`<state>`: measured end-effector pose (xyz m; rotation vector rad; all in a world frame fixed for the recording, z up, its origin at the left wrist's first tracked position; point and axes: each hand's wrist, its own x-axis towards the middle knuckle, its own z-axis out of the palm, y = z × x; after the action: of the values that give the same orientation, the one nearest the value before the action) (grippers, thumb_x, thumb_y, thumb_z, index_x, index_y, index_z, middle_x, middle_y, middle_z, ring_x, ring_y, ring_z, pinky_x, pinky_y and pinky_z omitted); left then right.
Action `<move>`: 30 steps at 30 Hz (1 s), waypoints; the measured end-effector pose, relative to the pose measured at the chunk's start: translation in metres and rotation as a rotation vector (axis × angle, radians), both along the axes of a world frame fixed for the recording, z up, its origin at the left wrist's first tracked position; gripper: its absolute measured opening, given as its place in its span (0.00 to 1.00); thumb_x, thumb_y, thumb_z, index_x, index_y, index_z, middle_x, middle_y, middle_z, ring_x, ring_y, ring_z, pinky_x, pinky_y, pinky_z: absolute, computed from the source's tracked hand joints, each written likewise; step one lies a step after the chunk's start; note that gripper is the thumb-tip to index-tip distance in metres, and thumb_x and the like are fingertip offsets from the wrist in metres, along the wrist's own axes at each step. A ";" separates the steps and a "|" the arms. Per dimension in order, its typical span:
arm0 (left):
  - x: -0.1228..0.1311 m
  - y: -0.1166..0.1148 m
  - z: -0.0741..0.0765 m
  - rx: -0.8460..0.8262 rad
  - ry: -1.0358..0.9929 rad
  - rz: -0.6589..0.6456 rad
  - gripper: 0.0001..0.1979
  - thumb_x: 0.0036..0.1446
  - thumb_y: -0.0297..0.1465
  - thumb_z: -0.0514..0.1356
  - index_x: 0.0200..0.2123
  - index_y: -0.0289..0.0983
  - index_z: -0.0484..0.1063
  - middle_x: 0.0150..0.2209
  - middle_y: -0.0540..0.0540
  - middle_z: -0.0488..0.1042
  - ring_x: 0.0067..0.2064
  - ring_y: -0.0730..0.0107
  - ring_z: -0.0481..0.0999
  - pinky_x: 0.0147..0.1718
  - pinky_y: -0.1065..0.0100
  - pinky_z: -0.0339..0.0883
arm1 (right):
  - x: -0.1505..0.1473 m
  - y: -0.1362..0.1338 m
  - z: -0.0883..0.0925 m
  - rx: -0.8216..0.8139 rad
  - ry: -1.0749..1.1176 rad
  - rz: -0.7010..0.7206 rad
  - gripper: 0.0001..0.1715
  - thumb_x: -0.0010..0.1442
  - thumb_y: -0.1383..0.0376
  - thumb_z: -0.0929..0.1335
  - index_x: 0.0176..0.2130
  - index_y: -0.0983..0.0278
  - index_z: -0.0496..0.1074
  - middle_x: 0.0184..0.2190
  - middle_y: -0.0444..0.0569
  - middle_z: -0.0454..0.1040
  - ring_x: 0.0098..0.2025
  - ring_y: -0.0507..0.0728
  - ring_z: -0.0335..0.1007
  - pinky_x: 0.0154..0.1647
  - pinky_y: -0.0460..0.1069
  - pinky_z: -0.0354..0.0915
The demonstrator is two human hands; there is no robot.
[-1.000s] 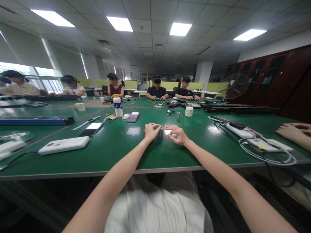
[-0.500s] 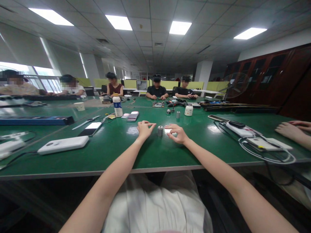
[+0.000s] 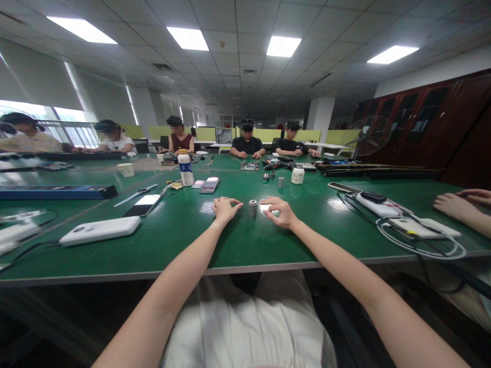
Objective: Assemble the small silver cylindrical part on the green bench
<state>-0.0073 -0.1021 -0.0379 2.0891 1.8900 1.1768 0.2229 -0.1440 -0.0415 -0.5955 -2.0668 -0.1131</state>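
A small silver metal cylinder (image 3: pixel 252 208) with a hole in its top stands upright on the green table, between my two hands and apart from both. To its left is my left hand (image 3: pixel 226 210), its thumb and forefinger tips drawn together in a pinch; anything held there is too small to make out. On the other side my right hand (image 3: pixel 281 211) is open, with thumb and fingers spread around a gap facing the cylinder. Farther back stand a smaller silver cylinder (image 3: pixel 281 182) and a shiny round metal part (image 3: pixel 266 177).
A white power bank (image 3: pixel 100 230) and a phone (image 3: pixel 143 205) lie on the left. Behind stand a bottle (image 3: pixel 186 168) and a small white jar (image 3: pixel 297 175). Cables (image 3: pixel 422 245) cross the right side, near another person's hands (image 3: pixel 454 205). Several people sit across the table.
My left hand has drawn slightly left and down, away from the cylinder, and its fingertips have come closer together. My right hand and the cylinder stay nearly in place.
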 end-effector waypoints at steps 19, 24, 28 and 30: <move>0.030 -0.013 0.009 0.252 -0.077 -0.175 0.09 0.58 0.40 0.62 0.39 0.48 0.81 0.42 0.45 0.75 0.50 0.56 0.64 0.49 0.58 0.59 | 0.000 0.001 0.001 -0.034 -0.021 -0.003 0.18 0.61 0.61 0.67 0.21 0.59 0.72 0.41 0.50 0.81 0.48 0.60 0.76 0.57 0.63 0.65; 0.030 -0.013 0.009 0.245 -0.081 -0.189 0.08 0.57 0.40 0.63 0.38 0.48 0.82 0.41 0.45 0.75 0.50 0.56 0.65 0.49 0.58 0.58 | -0.001 -0.001 0.002 -0.024 -0.020 -0.018 0.18 0.61 0.61 0.67 0.21 0.59 0.72 0.41 0.48 0.81 0.47 0.60 0.76 0.56 0.62 0.66; 0.030 -0.012 0.007 0.223 -0.079 -0.206 0.09 0.58 0.39 0.62 0.39 0.47 0.82 0.41 0.44 0.75 0.50 0.56 0.65 0.49 0.57 0.59 | -0.001 -0.001 0.002 -0.004 -0.018 -0.014 0.18 0.61 0.61 0.66 0.21 0.59 0.72 0.40 0.49 0.81 0.47 0.60 0.76 0.56 0.62 0.66; 0.031 -0.012 0.007 0.209 -0.076 -0.222 0.09 0.58 0.39 0.62 0.39 0.46 0.81 0.41 0.44 0.75 0.50 0.56 0.65 0.49 0.57 0.59 | -0.001 -0.001 0.002 0.000 -0.016 -0.020 0.18 0.61 0.61 0.66 0.21 0.59 0.72 0.40 0.49 0.81 0.46 0.60 0.77 0.56 0.62 0.66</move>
<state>0.0232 -0.1139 -0.0311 2.2503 1.5133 1.4277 0.2218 -0.1453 -0.0397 -0.6178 -2.0769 -0.1303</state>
